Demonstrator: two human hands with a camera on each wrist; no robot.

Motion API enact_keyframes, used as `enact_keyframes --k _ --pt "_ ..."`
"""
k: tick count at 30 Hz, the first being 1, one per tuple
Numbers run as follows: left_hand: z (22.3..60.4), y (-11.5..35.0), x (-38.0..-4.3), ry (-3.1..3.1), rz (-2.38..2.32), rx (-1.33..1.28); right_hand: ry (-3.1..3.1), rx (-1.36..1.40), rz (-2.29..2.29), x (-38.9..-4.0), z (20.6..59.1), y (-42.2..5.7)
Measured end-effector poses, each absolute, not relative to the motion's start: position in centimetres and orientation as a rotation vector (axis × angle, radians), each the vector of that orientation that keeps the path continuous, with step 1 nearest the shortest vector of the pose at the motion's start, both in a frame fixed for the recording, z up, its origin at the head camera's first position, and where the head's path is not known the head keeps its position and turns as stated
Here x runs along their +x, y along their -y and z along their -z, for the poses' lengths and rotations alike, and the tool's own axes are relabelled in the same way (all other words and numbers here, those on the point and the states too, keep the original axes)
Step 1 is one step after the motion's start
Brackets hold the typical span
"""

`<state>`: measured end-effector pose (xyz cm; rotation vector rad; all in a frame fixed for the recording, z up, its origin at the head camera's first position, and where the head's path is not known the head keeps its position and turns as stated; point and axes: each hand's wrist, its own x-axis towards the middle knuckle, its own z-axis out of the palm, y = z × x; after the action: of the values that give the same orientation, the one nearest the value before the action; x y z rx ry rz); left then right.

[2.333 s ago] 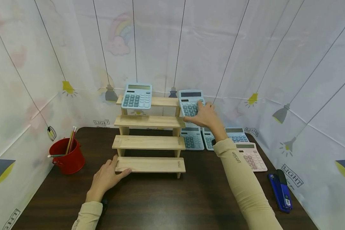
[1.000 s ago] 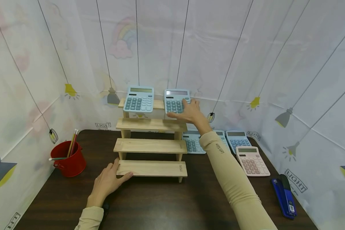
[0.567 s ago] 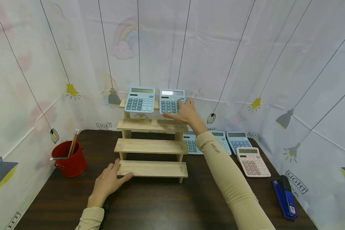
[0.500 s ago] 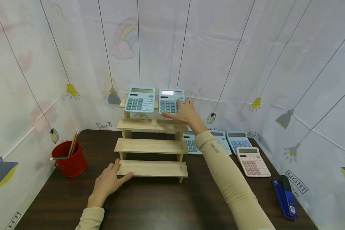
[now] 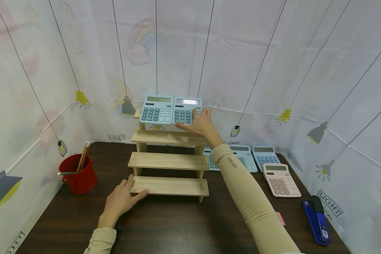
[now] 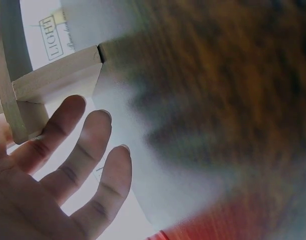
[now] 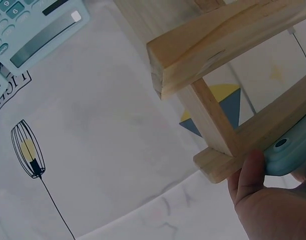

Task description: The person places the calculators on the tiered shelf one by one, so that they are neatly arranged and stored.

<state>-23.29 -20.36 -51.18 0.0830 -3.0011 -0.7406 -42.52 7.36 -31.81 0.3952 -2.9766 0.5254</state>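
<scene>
Curling, the right hand (image 5: 201, 124) is pinching a blue calculator (image 5: 181, 112). The spread left hand (image 5: 120, 200) is touching a tiered wooden stand (image 5: 168, 161)

Dark table (image 5: 165, 225) with 4-tier wooden stand (image 5: 168, 161), calculators (image 5: 281, 181), red bucket (image 5: 83, 181), blue stapler (image 5: 315, 219).

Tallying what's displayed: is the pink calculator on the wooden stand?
No, the pink calculator lies on the table, right of the wooden stand.

"How does the bare left hand (image 5: 121, 200) lie?"
"Low, thumb spread away from the fingers."
"And the bare right hand (image 5: 200, 124)?"
"Farther forward, fingers bent, its beige-sleeved arm (image 5: 249, 197) outstretched."
</scene>
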Motion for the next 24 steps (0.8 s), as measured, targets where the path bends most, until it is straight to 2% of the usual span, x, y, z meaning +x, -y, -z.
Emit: enact_keyframes --k 12,24 --pt "51.1 20.2 -23.2 3.01 0.742 0.084 2.944 0.385 -0.544 -42.4 32.1 -8.3" --pt "50.9 20.2 -23.0 3.019 0.761 0.082 2.87 0.334 -0.662 -39.3 33.4 -13.1"
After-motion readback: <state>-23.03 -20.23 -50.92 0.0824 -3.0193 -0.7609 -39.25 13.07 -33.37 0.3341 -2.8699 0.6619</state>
